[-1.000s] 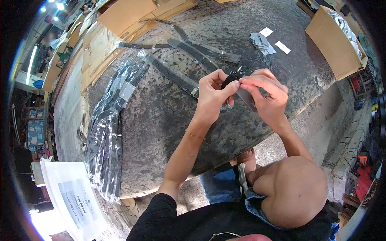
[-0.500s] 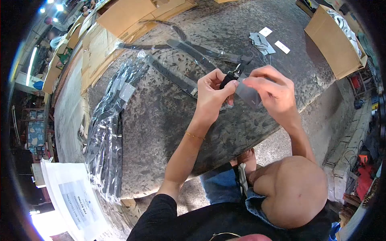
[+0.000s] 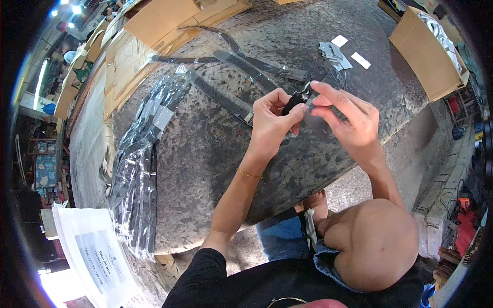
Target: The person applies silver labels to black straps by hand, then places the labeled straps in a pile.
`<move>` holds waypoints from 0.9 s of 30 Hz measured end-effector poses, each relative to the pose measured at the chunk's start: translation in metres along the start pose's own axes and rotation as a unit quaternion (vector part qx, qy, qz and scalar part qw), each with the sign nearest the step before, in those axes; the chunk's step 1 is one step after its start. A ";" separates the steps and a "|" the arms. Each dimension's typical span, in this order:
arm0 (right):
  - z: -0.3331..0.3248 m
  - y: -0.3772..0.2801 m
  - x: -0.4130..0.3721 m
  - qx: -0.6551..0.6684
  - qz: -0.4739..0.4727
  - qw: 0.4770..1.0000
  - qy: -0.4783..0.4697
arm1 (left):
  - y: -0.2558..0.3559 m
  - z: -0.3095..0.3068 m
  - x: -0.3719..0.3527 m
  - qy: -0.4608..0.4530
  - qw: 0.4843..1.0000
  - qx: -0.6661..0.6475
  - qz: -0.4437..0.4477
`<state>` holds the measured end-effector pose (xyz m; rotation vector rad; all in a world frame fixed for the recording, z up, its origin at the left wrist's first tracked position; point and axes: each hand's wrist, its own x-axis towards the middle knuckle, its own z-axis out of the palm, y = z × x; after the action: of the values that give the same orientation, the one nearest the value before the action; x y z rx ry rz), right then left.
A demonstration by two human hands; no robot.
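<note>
My left hand (image 3: 275,120) is closed round the black end of a belt (image 3: 292,104), close to its metal buckle (image 3: 305,93). A dark grey hang tag (image 3: 319,124) hangs between my two hands, below the buckle. My right hand (image 3: 354,120) has its fingertips at the tag's upper edge, with the index finger raised toward the buckle. The fingertips hide whatever string is there. Beyond my hands, more dark belts in clear sleeves (image 3: 223,102) lie across the table.
On the left lies a bundle of plastic-wrapped belts (image 3: 136,169). Grey tags (image 3: 334,55) and a white card (image 3: 361,60) lie at the back right. A cardboard box (image 3: 423,56) holds white coils. A printed white bag (image 3: 97,251) stands front left. Another person's head (image 3: 377,241) is close at right.
My right index finger has lifted upward and away from the other fingertips, toward the buckle. The tag has turned and shows less plainly. My left hand stays nearly where it was.
</note>
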<state>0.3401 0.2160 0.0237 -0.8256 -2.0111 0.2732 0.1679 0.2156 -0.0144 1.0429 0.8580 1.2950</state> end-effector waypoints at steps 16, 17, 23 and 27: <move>0.003 0.012 0.003 0.012 -0.069 0.997 0.007 | 0.007 -0.003 0.000 -0.029 0.998 0.049 -0.016; 0.003 0.012 0.003 0.012 -0.067 0.998 0.002 | 0.005 -0.004 0.000 -0.031 0.998 0.044 -0.019; 0.004 0.011 0.006 0.019 -0.065 0.998 -0.007 | 0.003 -0.005 0.001 -0.032 0.999 0.028 -0.023; 0.002 0.011 0.008 0.030 -0.076 0.996 -0.036 | 0.005 -0.007 0.001 -0.051 0.997 0.010 -0.049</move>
<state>0.3401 0.2294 0.0228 -0.6308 -2.1105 0.2780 0.1602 0.2178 -0.0122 1.0611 0.8360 1.1425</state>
